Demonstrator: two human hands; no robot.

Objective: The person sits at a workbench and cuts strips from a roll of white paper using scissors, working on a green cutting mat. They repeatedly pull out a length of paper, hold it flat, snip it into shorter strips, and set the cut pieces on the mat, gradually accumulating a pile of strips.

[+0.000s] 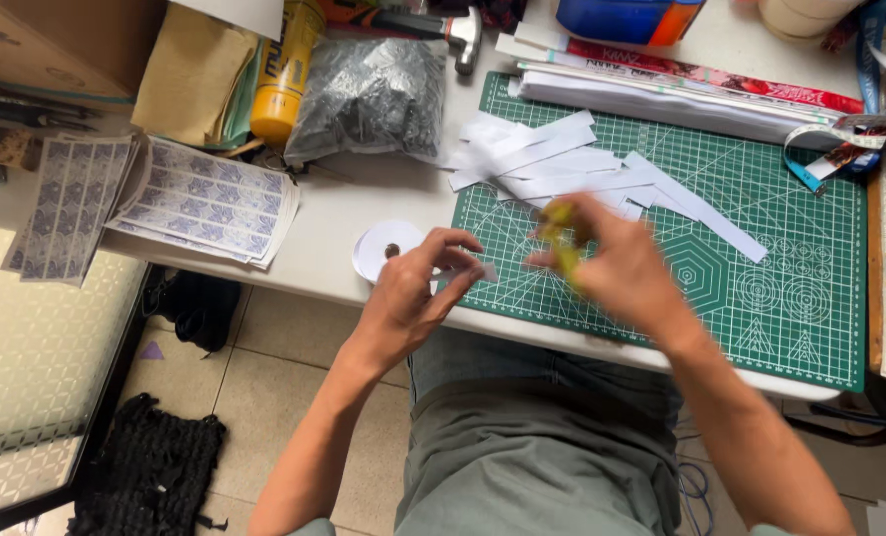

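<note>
left hand pinching white tape roll, right hand gripping yellow tool

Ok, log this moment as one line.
left hand: pinching small white piece | right hand: gripping blurred yellow-green tool | below: green cutting mat | nearby: white paper strips

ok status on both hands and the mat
Left hand pinching a small strip. Right hand gripping a blurred yellow tool. Paper strips piled on green mat.
</note>
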